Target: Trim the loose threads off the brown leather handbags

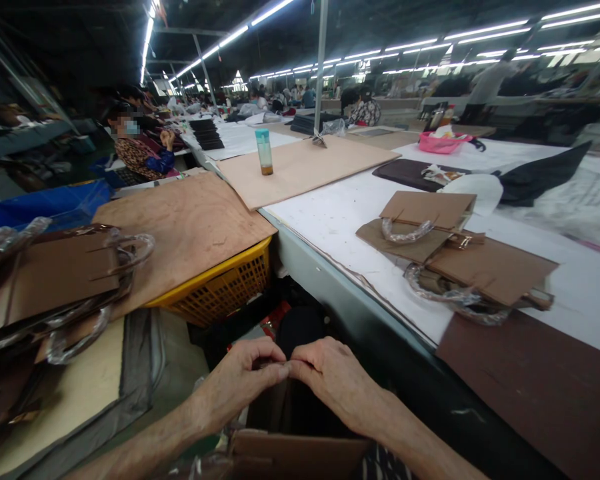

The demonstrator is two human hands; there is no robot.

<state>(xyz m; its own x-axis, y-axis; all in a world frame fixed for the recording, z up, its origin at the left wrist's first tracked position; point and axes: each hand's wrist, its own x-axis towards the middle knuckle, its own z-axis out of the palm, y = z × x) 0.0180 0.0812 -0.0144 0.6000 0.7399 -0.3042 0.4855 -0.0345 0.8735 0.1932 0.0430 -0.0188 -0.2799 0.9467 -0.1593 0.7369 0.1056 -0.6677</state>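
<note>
My left hand (260, 365) and my right hand (325, 370) meet at the fingertips in front of my lap. Thumbs and fingers of both are pinched together. A small brownish bit shows between the left thumb and forefinger, too little to name. Right below them, at the bottom edge, the brown panel of a handbag (300, 453) lies close to my body, partly cut off. Clear plastic wrapping shows at its lower left.
Two brown handbags (495, 263) with plastic-wrapped handles lie on the white table (325, 213) at right. More bags (65, 273) are piled at left beside a plywood board (185, 227) over a yellow crate (220, 283). A bottle (265, 153) stands further back; a co-worker (140, 150) sits at left.
</note>
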